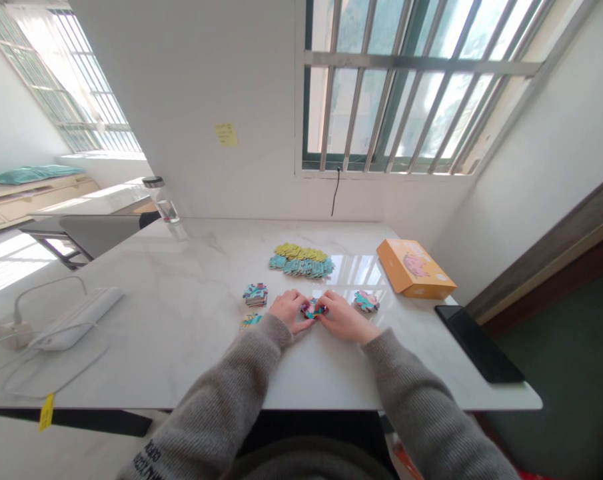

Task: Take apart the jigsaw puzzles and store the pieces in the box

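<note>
Between my two hands, small jigsaw puzzle pieces (312, 309) in teal, pink and dark red lie low over the white table. My left hand (290, 311) pinches them from the left side, and my right hand (342, 316) from the right; the fingertips partly hide them. A neat stack of puzzle pieces (256, 294) stands left of my left hand. Nearer to me, another small pile of puzzle pieces (251, 321) is partly covered by my left sleeve. To the right of my right hand sits a teal and pink pile of puzzle pieces (366, 301).
Beyond my hands spreads a heap of yellow and light-blue puzzle pieces (302, 260). An orange box (415, 268) and a black tablet-like device (478, 342) lie at the right. A power strip (78, 319) with cables is at the left, a clear bottle (162, 200) at the far left edge.
</note>
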